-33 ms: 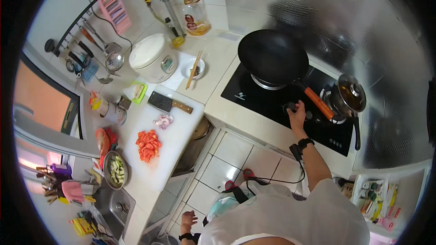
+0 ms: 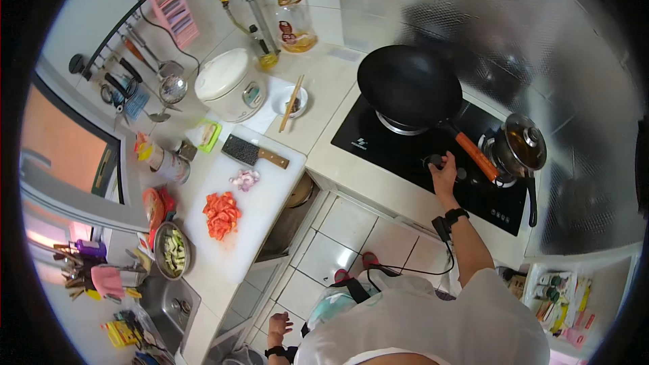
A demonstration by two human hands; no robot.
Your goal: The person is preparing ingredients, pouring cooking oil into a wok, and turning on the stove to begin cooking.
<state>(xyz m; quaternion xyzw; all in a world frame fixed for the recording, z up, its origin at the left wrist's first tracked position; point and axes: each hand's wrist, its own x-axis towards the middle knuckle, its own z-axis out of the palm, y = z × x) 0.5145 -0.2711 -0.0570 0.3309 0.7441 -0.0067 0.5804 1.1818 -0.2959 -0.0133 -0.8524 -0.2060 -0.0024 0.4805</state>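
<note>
At the black gas stove (image 2: 378,145), my right hand (image 2: 443,172) grips a round control knob (image 2: 433,160) between thumb and fingers. A black wok (image 2: 409,84) rests over the left burner, and its orange-brown handle (image 2: 476,155) points toward me, just beyond that hand. The wok looks empty; no flame is visible. Over the right burner stands a lidded saucepan (image 2: 519,145) with a dark handle. My left hand (image 2: 279,324) hangs low by my side, its fingers loosely apart with nothing in them.
On the left counter, a white cutting board (image 2: 253,247) bears a cleaver (image 2: 251,151), diced tomato (image 2: 221,216) and chopped pale-purple pieces (image 2: 244,180). Around it are a bowl of cut green vegetable (image 2: 162,267), a rice cooker (image 2: 223,71), a white bowl with chopsticks (image 2: 301,107) and a sink (image 2: 165,297).
</note>
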